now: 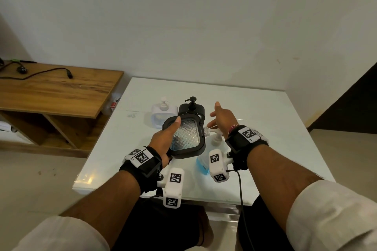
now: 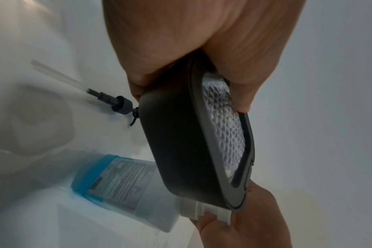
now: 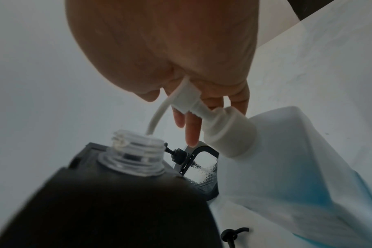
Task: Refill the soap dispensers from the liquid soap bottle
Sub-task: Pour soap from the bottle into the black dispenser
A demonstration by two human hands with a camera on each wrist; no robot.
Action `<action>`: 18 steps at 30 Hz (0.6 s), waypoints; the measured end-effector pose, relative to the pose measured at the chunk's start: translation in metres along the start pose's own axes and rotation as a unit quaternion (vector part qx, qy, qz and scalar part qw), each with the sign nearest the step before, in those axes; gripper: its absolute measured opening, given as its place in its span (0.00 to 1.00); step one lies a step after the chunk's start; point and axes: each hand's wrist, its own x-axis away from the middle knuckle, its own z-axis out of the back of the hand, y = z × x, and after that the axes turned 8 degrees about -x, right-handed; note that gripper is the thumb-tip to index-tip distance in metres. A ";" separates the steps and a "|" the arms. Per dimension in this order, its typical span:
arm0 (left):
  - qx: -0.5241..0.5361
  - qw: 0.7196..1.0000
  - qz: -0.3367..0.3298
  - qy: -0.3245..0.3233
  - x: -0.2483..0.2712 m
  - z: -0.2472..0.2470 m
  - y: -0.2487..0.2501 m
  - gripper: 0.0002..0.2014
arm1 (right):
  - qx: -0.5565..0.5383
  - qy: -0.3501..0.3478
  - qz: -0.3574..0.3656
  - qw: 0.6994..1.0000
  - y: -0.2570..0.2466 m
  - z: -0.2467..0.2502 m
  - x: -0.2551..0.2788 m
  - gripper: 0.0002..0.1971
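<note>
Early stage: left hand [image 1: 163,138] clamps the uncapped black dispenser [image 1: 186,136], its open neck [image 3: 136,151] below right hand's [image 1: 223,118] spread fingers; blue soap bottle [image 1: 204,164] unpoured, two dispensers [image 1: 163,114] pending.

Soft, even indoor light fills the head view, which is sharp at the centre and bent at the edges. Glare glints on the glossy table [image 1: 265,112] at its near left corner. Both wrist views are dimmer, greyish and motion-blurred; the black dispenser [image 3: 108,209] close to the right wrist lens is out of focus.
</note>
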 end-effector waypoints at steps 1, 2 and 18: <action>-0.001 1.000 0.001 0.002 0.000 0.000 0.000 0.24 | 0.007 -0.004 -0.009 1.000 0.000 -0.002 -0.002 0.27; -0.002 1.000 0.002 0.004 -0.002 0.000 0.000 0.25 | 0.012 -0.002 -0.018 1.000 0.000 -0.003 -0.004 0.27; 0.005 1.000 0.010 -0.016 -0.009 -0.001 0.000 0.22 | 0.128 0.041 -0.034 0.990 0.018 -0.012 -0.031 0.18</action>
